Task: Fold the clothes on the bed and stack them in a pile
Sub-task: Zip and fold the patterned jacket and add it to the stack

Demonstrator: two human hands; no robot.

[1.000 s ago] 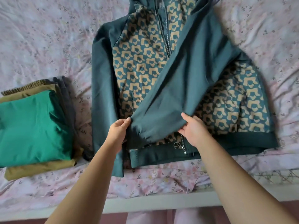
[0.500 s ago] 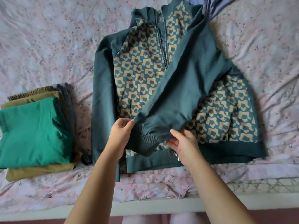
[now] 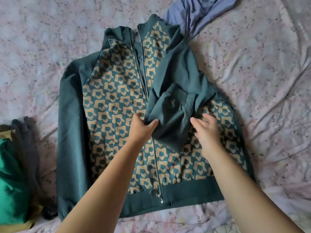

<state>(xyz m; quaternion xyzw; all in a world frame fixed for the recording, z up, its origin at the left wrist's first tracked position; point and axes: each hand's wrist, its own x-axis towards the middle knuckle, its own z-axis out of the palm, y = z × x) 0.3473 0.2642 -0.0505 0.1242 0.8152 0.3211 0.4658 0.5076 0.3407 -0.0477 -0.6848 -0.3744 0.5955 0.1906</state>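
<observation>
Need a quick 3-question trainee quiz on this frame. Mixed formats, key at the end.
1. True or false: the folded pile lies to the right of the jacket.
2. The left hand: A) grips the folded-over sleeve B) rests flat on the pile C) hangs clear of the jacket.
3. Which hand has its fingers spread, holding nothing?
Key: 1 false, the pile lies left of the jacket; 2 A; 3 the right hand.

Folded pile [image 3: 11,167] left of jacket [image 3: 114,105]
</observation>
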